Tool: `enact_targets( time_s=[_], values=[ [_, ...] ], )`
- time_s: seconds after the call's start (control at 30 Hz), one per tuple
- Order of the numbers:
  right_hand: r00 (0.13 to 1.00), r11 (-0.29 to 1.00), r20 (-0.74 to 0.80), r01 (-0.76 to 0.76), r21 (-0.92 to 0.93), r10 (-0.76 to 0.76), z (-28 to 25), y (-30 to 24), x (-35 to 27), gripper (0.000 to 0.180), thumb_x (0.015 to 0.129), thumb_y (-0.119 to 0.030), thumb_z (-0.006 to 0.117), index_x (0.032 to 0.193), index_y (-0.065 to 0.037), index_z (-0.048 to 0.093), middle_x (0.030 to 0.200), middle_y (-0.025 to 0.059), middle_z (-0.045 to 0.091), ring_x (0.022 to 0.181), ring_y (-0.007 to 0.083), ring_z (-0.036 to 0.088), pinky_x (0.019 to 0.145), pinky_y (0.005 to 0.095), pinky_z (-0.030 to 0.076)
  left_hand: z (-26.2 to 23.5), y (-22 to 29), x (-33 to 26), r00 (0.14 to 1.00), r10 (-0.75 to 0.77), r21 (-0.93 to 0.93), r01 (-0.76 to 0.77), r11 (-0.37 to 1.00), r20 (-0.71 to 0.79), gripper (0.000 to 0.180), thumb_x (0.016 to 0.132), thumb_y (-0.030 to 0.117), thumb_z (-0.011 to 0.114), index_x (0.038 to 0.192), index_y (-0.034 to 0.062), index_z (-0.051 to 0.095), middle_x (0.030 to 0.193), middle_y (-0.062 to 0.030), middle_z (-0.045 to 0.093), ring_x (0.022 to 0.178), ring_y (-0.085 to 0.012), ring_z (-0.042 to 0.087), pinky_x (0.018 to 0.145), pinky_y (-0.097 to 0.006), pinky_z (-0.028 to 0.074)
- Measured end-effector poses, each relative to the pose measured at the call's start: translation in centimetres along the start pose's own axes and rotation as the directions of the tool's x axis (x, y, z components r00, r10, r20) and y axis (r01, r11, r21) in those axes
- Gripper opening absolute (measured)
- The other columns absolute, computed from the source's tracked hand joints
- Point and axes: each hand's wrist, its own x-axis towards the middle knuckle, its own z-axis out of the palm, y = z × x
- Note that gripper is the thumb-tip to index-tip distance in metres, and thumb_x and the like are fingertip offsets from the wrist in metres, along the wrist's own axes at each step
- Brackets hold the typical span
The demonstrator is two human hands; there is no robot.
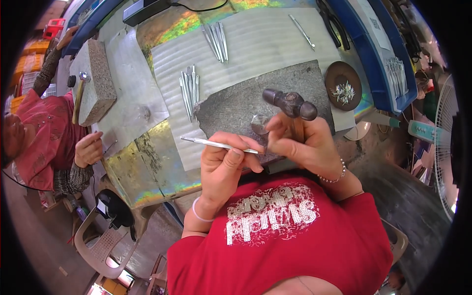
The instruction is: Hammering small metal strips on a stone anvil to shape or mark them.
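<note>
My left hand [222,164] pinches a slim, tapered silver metal rod [211,143] between thumb and fingers, above the near edge of a rough grey stone slab [241,98]. Its right end reaches toward my other hand. My right hand [307,147] is closed round the handle of a ball-peen hammer [291,104], whose dark head stands up over the slab. A small shiny round piece [259,124] lies on the stone between the hands. Similar silver rods lie in two groups, one left of the slab [189,93] and another farther back [215,42].
A brown bowl [343,69] of small silver pieces stands right of the slab, near a blue bin [381,81]. Black-handled pliers [334,24] and a single rod [301,32] lie behind. At left, a co-worker [46,132] sits beside a granite block [96,81] bearing a hammer [78,98].
</note>
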Motion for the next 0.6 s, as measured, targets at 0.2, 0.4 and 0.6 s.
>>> enact_targets(
  time_s=[0.2, 0.4, 0.6],
  values=[
    [0.961, 0.718, 0.036, 0.229, -0.657, -0.274, -0.3, -0.7, 1.6, 0.040, 0.072, -0.003, 0.071, 0.109, -0.001, 0.055, 0.079, 0.0045, 0.055, 0.064, 0.0104, 0.053, 0.060, 0.0232, 0.040, -0.5, 0.6, 0.5, 0.999, 0.041, 0.092, -0.038, 0.995, -0.035, 0.010, 0.094, 0.009, 0.050, 0.100, 0.0007, 0.049, 0.097, -0.0193, 0.061, 0.068, -0.0162, 0.062, 0.066, -0.026, 0.052],
    [0.919, 0.583, 0.321, 0.392, -0.711, -0.227, -1.7, -0.6, 3.8, 0.044, 0.070, -0.009, 0.071, 0.111, -0.002, 0.054, 0.085, 0.0128, 0.053, 0.074, 0.0295, 0.055, 0.065, 0.0343, 0.044, -0.3, 0.9, 1.0, 0.996, 0.065, 0.369, -0.037, 0.929, -0.062, 0.007, 0.092, 0.002, 0.051, 0.097, -0.0009, 0.053, 0.096, -0.0154, 0.061, 0.069, -0.0137, 0.061, 0.066, -0.025, 0.051],
    [0.977, 0.854, 0.082, 0.211, -0.476, -0.196, -3.4, 0.2, 2.5, 0.039, 0.078, -0.008, 0.065, 0.113, -0.001, 0.050, 0.088, 0.0097, 0.056, 0.075, 0.0175, 0.056, 0.067, 0.0291, 0.046, -0.2, 0.3, 1.8, 0.992, 0.122, 0.533, -0.097, 0.840, -0.011, 0.006, 0.090, -0.002, 0.050, 0.095, -0.0034, 0.055, 0.096, -0.0132, 0.061, 0.069, -0.0129, 0.060, 0.065, -0.022, 0.050]
  ],
)
